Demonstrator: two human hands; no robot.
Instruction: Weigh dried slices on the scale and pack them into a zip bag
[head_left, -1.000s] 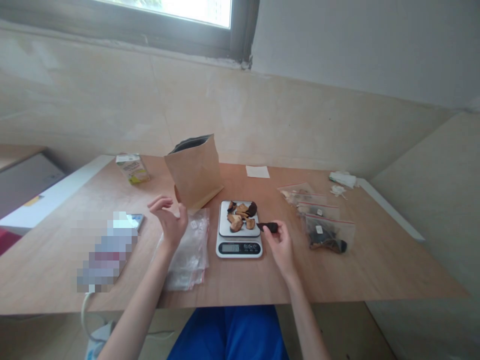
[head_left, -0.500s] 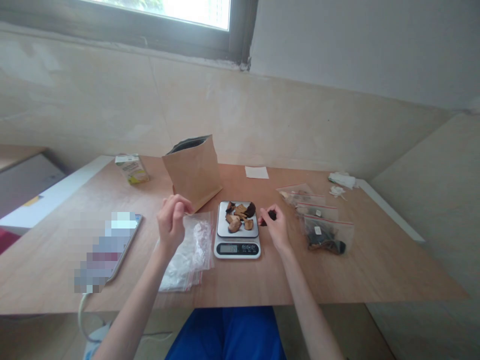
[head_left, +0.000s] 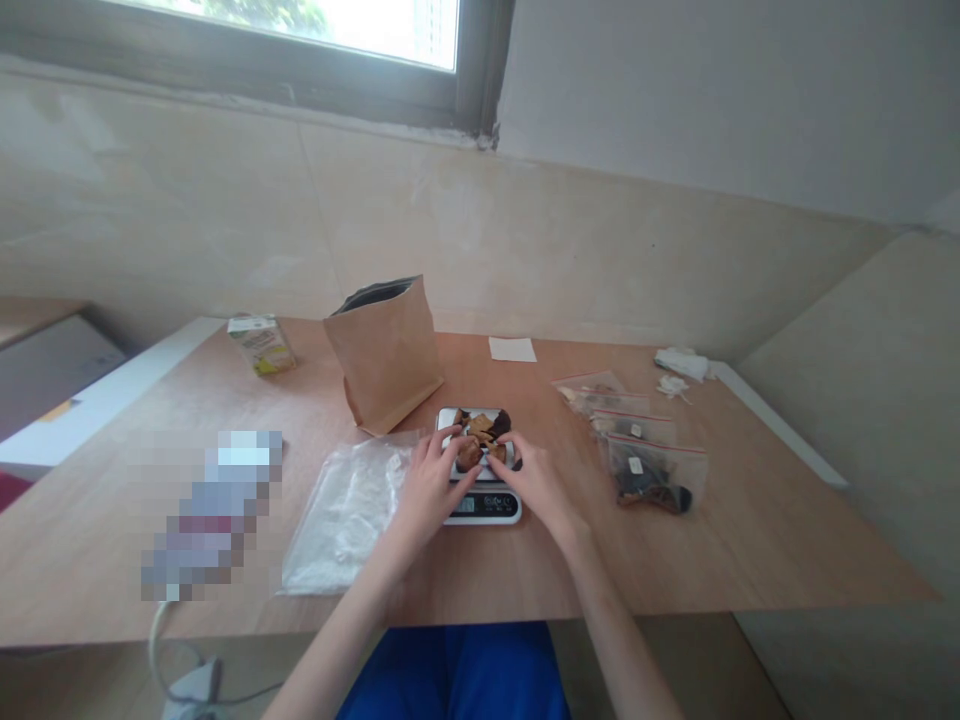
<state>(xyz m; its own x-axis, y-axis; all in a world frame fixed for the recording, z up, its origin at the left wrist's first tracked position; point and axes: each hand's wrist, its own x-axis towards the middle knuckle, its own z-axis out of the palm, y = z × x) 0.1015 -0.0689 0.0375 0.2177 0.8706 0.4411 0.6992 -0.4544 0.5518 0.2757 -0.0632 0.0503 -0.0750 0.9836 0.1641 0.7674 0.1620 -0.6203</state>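
Wooden tabletop [head_left: 637, 560], left hand [head_left: 430, 485] and right hand [head_left: 538, 485] half-spread at dried pieces [head_left: 481, 428], grip unclear

Dried pieces [head_left: 480, 426] lie on the scale [head_left: 491, 518] upon the surface [head_left: 675, 570]. Left of the scale: flat plastic bags [head_left: 341, 520], then a phone [head_left: 217, 510]; behind those bags — a paper bag [head_left: 386, 355], a carton [head_left: 262, 345] farther left. Filled bags [head_left: 652, 482] lie right.

1. one head cam, worn by whoever's at the wooden table [head_left: 675, 560]
2. faces forward and kinda down, digital kitchen scale [head_left: 496, 505] just below center
3. pretty close, forearms [head_left: 354, 612] poke in at the bottom, yet wide enough to catch the window [head_left: 360, 25] up top
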